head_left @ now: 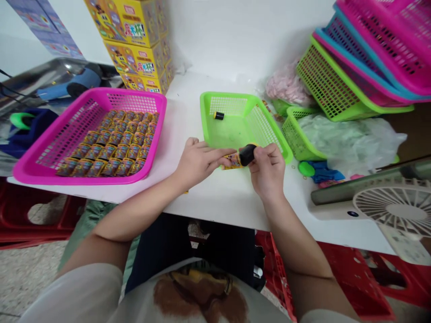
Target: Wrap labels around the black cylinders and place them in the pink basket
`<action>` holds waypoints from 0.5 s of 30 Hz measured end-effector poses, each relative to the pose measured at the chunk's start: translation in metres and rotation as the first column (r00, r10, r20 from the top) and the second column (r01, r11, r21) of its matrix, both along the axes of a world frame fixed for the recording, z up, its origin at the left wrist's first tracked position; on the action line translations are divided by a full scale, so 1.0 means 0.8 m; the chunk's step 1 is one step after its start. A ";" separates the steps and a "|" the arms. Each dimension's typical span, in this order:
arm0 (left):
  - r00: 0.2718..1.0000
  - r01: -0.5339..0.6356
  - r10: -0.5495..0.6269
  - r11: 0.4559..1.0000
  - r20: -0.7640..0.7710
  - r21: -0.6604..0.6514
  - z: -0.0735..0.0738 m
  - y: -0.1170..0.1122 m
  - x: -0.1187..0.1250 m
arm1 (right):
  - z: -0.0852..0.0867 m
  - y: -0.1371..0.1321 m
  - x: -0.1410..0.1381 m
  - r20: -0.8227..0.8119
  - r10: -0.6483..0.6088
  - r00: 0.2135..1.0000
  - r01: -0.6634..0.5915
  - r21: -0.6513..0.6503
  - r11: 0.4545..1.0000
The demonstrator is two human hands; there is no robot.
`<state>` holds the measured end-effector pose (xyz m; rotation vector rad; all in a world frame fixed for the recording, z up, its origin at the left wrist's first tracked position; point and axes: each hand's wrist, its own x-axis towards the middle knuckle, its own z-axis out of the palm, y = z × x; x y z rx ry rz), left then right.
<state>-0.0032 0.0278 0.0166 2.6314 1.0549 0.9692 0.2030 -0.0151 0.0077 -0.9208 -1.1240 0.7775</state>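
Over the near edge of the green basket (242, 125), my two hands meet at one small item. My right hand (268, 170) pinches a small black cup (247, 154) with a yellow rim, tilted on its side. A yellow printed label (233, 160) lies against the cup's left side, and the fingers of my left hand (198, 161) are closed on its left end. Whether the label is stuck to the cup I cannot tell. Inside the green basket lies another black cup (219, 115). To the left, a pink basket (157, 134) holds rows of labelled cups (114, 143).
Yellow printed boxes (141, 54) are stacked behind the pink basket. A blue tape dispenser (74, 85) is at far left. On the right are stacked colored baskets (336, 76), a plastic bag (357, 139) and a small fan (397, 208) by the white table's (215, 202) edge.
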 end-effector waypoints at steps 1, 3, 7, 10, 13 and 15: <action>1.000 -0.007 0.006 1.000 0.021 0.013 0.001 -0.001 0.000 | 0.000 -0.001 -0.001 -0.009 -0.005 1.000 0.005 0.025 1.000; 0.995 0.017 -0.017 1.000 0.094 0.001 0.002 -0.001 0.000 | -0.001 -0.002 -0.002 -0.003 -0.025 1.000 0.025 0.081 0.996; 0.919 0.284 -0.195 0.930 0.343 -0.233 0.001 -0.002 0.004 | -0.004 -0.005 0.000 0.122 -0.060 0.991 0.034 0.207 0.978; 0.822 0.448 -0.195 0.800 0.535 -0.398 0.000 -0.005 0.007 | -0.008 -0.007 0.002 0.220 -0.024 0.975 -0.041 0.287 0.957; 0.749 0.531 -0.169 0.731 0.640 -0.429 -0.002 -0.007 0.009 | -0.009 -0.008 0.002 0.267 0.001 0.964 -0.085 0.305 0.949; 0.694 0.580 -0.184 0.716 0.696 -0.389 -0.005 -0.006 0.010 | -0.008 -0.008 0.001 0.266 0.006 0.964 -0.091 0.306 0.948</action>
